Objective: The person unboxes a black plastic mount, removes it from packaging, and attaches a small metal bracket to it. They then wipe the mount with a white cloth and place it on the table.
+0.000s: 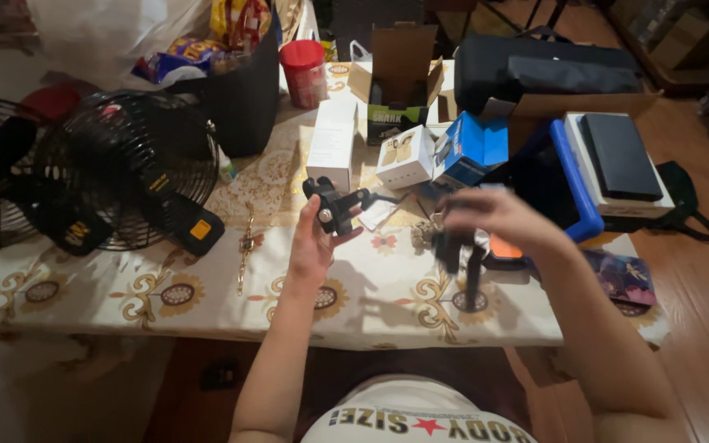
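Note:
My left hand (pixel 312 243) is raised over the table and holds a small black clamp-like mount (pixel 334 205) with a round silver knob, its arm pointing right. My right hand (pixel 494 217) is blurred with motion, and its fingers grip the top of a black jointed bracket with an upright post (pixel 463 261) that reaches down towards the patterned tablecloth (pixel 207 283). The two hands are apart, each on its own black part. Behind them lie a small white box (pixel 404 157) and a blue box (pixel 469 149).
Two black wire-guard fans (pixel 121 168) fill the table's left side. A tall white box (pixel 332 141), an open cardboard box (pixel 398 78), a red-lidded jar (pixel 304 72) and a black bin (pixel 244 94) stand behind. A black bag (pixel 547 70) and stacked flat boxes (pixel 613 164) sit right.

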